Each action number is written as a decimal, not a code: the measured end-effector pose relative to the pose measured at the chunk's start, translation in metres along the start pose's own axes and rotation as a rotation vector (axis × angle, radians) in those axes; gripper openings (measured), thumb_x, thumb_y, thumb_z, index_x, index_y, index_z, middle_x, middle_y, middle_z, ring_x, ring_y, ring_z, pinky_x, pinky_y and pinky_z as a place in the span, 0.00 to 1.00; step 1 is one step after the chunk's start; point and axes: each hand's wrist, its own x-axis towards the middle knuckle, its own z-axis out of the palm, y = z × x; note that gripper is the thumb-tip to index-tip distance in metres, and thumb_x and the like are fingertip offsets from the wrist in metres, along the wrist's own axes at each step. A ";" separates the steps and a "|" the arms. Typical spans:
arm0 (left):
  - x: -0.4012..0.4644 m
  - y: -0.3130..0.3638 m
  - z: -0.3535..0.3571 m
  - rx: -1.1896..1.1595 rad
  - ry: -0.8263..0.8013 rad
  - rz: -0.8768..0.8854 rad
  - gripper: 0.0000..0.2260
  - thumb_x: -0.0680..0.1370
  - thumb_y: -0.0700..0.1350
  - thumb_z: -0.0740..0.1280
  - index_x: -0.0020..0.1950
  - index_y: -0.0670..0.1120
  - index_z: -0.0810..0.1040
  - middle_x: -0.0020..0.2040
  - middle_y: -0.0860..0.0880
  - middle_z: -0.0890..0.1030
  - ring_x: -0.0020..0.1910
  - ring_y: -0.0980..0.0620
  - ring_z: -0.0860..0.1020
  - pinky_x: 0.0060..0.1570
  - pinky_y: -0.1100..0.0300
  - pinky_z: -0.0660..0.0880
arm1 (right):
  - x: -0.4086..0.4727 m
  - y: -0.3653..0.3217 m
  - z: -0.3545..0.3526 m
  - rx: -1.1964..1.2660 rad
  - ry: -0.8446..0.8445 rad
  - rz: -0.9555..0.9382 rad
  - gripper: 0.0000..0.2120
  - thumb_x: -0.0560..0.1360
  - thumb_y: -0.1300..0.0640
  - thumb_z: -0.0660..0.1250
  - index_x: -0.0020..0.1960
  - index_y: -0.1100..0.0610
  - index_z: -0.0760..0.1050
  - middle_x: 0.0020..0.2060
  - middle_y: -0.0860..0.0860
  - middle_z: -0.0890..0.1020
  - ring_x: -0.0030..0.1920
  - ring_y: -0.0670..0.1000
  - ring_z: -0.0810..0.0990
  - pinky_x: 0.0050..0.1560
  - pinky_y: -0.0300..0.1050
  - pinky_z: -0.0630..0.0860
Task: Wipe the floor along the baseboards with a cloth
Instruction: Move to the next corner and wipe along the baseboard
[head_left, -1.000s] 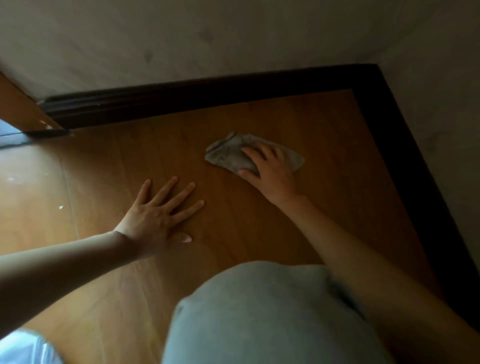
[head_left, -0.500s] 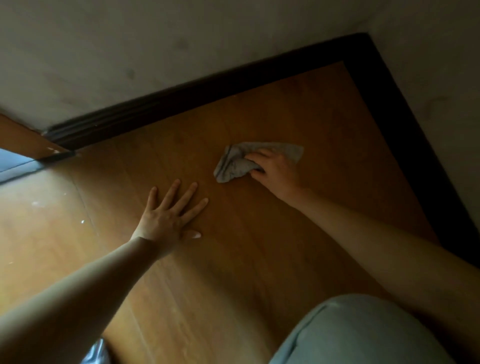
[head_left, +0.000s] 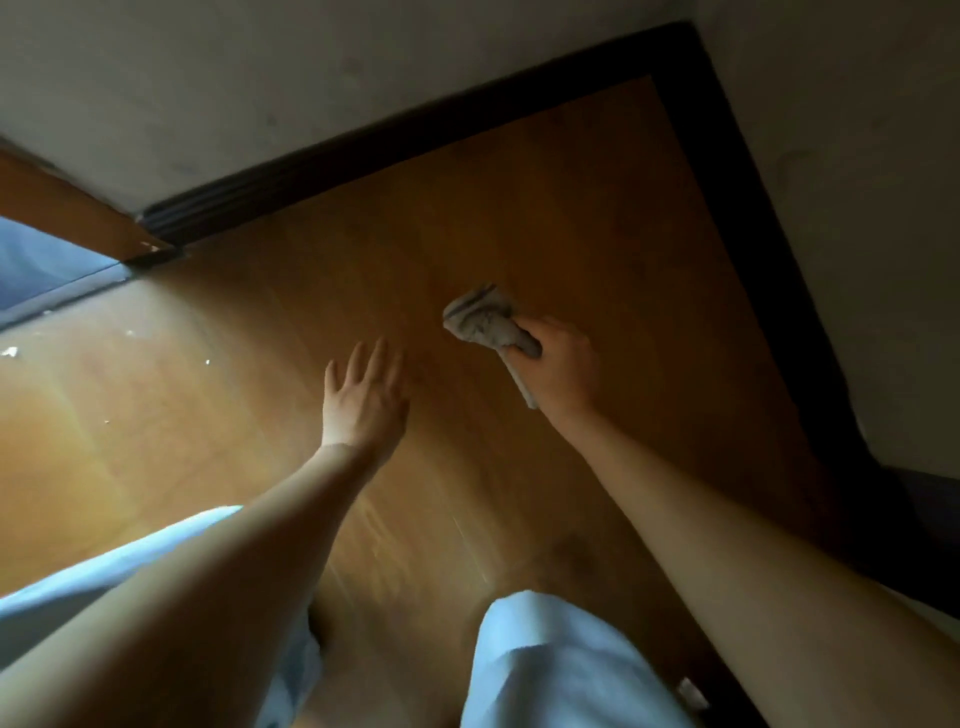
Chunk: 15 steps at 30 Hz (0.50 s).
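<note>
Fingers of right hand (head_left: 563, 371) clamped round bunched cloth (head_left: 485, 321), wadded probably for firmer grip while scrubbing. Cloth on floor (head_left: 597, 208), well apart from baseboards (head_left: 769, 260). Left hand (head_left: 363, 400) fingers straight, apart; on or just above floor, likely bracing.

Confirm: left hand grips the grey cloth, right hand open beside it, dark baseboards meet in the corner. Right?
Hands are swapped. In the head view the right hand grips the grey cloth and the left hand is open beside it. The dark baseboards do meet in the corner.
</note>
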 end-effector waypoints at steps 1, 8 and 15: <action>-0.013 0.007 -0.005 -0.011 0.020 -0.004 0.27 0.83 0.53 0.56 0.80 0.50 0.51 0.80 0.47 0.51 0.78 0.44 0.49 0.74 0.43 0.52 | -0.009 -0.004 -0.009 0.010 -0.018 -0.001 0.02 0.73 0.58 0.71 0.45 0.56 0.82 0.34 0.47 0.75 0.34 0.46 0.69 0.32 0.27 0.63; -0.120 0.034 -0.056 -0.114 0.201 -0.077 0.24 0.79 0.49 0.65 0.74 0.45 0.67 0.73 0.43 0.68 0.74 0.40 0.62 0.71 0.38 0.58 | -0.073 -0.048 -0.075 0.123 -0.109 0.035 0.14 0.73 0.59 0.71 0.59 0.56 0.81 0.52 0.51 0.82 0.49 0.46 0.77 0.43 0.23 0.65; -0.247 0.047 -0.126 -0.071 0.312 -0.128 0.23 0.75 0.47 0.70 0.69 0.42 0.74 0.69 0.40 0.73 0.71 0.37 0.67 0.67 0.34 0.60 | -0.121 -0.124 -0.169 0.264 -0.142 -0.087 0.14 0.70 0.63 0.73 0.56 0.59 0.82 0.49 0.55 0.83 0.48 0.51 0.80 0.49 0.48 0.79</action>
